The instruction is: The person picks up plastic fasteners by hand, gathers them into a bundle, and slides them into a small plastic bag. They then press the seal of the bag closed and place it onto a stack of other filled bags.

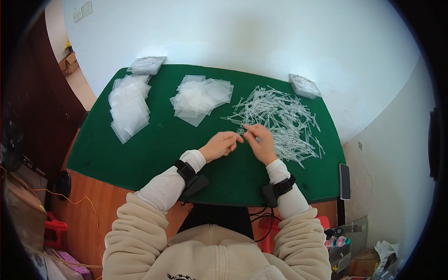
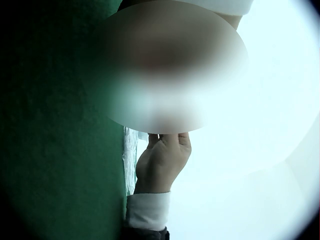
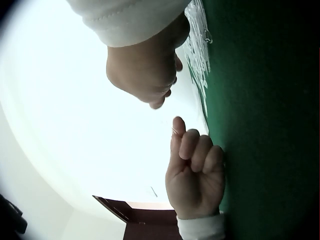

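Note:
My left hand (image 1: 219,146) is over the middle of the green table, its fingers curled. A small clear plastic piece (image 3: 175,132) shows at its index finger, pinched there. Close to its right, my right hand (image 1: 262,143) has its fingers bent, with a clear plastic stick (image 1: 258,138) showing between them. Both sets of fingertips nearly meet around a clear bit at the left edge of the stick pile (image 1: 280,112). The pile's sticks are thin and transparent, with looped ends. Blur hides most of the left hand in the left wrist view.
Flat clear plastic bags (image 1: 200,98) lie in a heap at the back middle, and more bags (image 1: 128,109) spread along the left. Filled clear packs (image 1: 147,65) stand at the back left, another pack (image 1: 304,86) at the back right. A phone (image 1: 344,182) lies at the right edge.

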A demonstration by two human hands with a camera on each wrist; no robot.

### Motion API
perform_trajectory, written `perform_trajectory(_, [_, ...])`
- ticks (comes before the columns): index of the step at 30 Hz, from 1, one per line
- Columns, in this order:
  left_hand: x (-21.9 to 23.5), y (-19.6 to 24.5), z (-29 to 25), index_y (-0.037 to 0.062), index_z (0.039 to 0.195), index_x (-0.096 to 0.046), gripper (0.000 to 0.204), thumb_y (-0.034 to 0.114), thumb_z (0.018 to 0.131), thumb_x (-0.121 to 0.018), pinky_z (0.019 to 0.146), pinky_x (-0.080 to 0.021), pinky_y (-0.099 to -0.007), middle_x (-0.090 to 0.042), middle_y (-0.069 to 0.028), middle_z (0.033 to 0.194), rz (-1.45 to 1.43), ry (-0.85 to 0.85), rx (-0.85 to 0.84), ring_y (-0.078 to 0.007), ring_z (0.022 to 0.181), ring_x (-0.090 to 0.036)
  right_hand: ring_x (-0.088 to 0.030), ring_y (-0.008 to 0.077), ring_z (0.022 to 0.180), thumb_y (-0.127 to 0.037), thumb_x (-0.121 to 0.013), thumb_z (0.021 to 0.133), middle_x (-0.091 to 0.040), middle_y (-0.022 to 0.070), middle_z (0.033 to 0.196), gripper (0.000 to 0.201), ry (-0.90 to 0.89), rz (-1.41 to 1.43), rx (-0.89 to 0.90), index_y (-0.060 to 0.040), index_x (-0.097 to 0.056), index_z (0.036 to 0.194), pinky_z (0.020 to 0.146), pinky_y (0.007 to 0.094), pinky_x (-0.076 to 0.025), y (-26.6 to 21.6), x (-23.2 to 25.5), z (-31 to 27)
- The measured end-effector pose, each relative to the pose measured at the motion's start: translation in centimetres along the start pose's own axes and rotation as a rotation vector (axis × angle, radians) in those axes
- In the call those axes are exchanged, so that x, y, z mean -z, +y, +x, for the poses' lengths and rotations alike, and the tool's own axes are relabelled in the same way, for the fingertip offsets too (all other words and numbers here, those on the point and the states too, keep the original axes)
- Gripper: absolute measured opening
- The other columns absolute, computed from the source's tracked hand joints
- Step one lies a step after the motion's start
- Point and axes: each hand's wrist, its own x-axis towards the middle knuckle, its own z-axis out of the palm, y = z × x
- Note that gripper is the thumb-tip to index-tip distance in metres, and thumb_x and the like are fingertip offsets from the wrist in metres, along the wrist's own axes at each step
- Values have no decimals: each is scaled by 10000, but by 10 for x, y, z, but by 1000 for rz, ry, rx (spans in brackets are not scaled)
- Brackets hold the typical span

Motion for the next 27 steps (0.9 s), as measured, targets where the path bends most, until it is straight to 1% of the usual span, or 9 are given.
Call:
perform_trajectory(2, [-1,2,3,45,909,-525,209,210,924,-398,438,-226,-183,-394,40,624,48,244,-68,-41,490,-292,-547,203,651,-48,-615,748,-557,74,745,164,135,-214,-27,-26,-644,908,588,296,-437,7,10,2])
perform_trajectory(3, [1,2,4,45,909,-525,209,210,924,-398,438,-226,-183,-394,40,624,47,240,-65,-41,490,-292,-547,203,651,-48,-615,748,-557,74,745,164,136,-217,-31,-26,-644,908,588,296,-437,14,14,0])
perform_trajectory(6, [13,4,4,43,916,-528,199,198,916,-402,436,-214,-187,-354,52,615,-117,471,-149,-34,487,-271,-521,258,721,-126,-631,720,-555,76,741,123,108,-649,32,-63,-653,823,645,361,-419,31,16,-3])
perform_trajectory(7, [14,3,3,43,916,-528,199,198,916,-402,436,-214,-187,-354,52,615,-117,470,-148,-34,487,-271,-521,258,721,-126,-631,720,-555,76,741,123,109,-649,31,-63,-653,823,645,361,-419,34,15,-5])
perform_trajectory(10, [12,5,2,50,937,-543,252,224,936,-361,442,-242,-190,-366,47,606,-69,420,-178,-36,495,-291,-508,268,771,-155,-643,681,-553,59,735,95,-24,-686,-16,-96,-647,755,680,385,-402,24,8,-7])
perform_trajectory(19, [7,5,1,65,901,-524,218,217,933,-372,443,-236,-193,-368,47,607,-127,339,-178,-37,495,-288,-502,259,754,-132,-627,686,-539,46,712,31,6,-719,1,-104,-614,682,665,381,-387,27,6,-6])
perform_trajectory(23, [8,3,2,74,846,-517,198,223,918,-409,441,-210,-195,-357,47,602,-142,316,-165,-43,480,-263,-511,238,684,-92,-627,698,-551,46,705,26,43,-652,55,-84,-608,683,611,351,-410,25,7,-5])
perform_trajectory(26, [9,5,1,56,817,-528,215,216,901,-412,436,-229,-199,-378,45,600,-83,279,-104,-40,491,-293,-507,155,618,-45,-577,750,-546,31,698,26,77,-307,-39,-65,-591,741,555,271,-403,22,4,-4])
perform_trajectory(27, [10,5,1,56,817,-528,215,216,901,-412,436,-229,-199,-378,45,600,-85,281,-94,-40,491,-293,-507,155,618,-45,-577,750,-546,31,698,26,75,-304,-48,-65,-591,741,555,271,-403,23,3,-3])
